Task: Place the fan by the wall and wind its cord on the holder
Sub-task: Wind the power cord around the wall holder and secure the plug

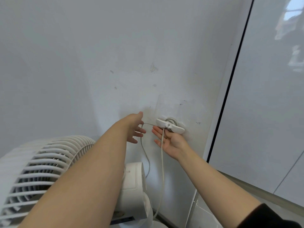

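View from above of two bare arms reaching to a scuffed white wall [115, 46]. Just below the middle of the view, toward 4 o'clock, a small white cord holder [171, 126] with two flat wings is fixed to the wall, and grey turns of cord [162, 162] are wrapped round its hub.

One strand leaves the holder toward 9 o'clock and reaches the left hand [136, 129]. It bends sharply there in the crook between the thumb and the fingers, then drops toward 6 o'clock behind the fan [49, 170]. The left hand's fingers are loosely extended, not curled round the cord.

The right hand [169, 140] lies at 6 o'clock of the holder, palm up and released, with its fingers straight and pointing toward 10 o'clock. One finger reaches up behind the holder's wing. A second strand hangs from the holder straight across this palm and falls to the floor.

The white fan stands against the wall at 8 o'clock, its ribbed grille facing up and left. At 3 o'clock a glossy white panel [263, 96] with a thin black edge adjoins the wall. A dark sleeve [271, 218] covers the right arm at 5 o'clock.
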Available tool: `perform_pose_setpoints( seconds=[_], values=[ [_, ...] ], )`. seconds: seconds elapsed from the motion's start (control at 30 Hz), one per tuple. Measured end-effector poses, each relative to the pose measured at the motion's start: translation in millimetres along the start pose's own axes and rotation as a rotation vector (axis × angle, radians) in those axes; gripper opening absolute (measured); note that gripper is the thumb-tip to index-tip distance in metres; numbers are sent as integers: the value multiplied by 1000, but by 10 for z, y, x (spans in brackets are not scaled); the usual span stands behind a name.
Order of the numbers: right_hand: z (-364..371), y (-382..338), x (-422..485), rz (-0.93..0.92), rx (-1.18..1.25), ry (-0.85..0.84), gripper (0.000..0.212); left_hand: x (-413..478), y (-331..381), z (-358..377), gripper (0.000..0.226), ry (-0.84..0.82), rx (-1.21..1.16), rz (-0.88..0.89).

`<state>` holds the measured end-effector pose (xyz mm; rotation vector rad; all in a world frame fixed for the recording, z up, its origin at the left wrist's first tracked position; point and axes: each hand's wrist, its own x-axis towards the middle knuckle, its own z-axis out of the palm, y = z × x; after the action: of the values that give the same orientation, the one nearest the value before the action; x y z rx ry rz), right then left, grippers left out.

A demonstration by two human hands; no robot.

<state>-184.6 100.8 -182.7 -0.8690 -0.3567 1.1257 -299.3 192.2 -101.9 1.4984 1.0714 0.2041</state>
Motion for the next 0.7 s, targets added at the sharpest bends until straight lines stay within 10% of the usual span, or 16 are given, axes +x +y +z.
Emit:
perform_pose_setpoints(
  seconds=[0.7],
  values=[
    [-139, -96, -106, 33, -342, 19, 22, 103, 61, 10, 58, -150, -396, 40]
  ],
)
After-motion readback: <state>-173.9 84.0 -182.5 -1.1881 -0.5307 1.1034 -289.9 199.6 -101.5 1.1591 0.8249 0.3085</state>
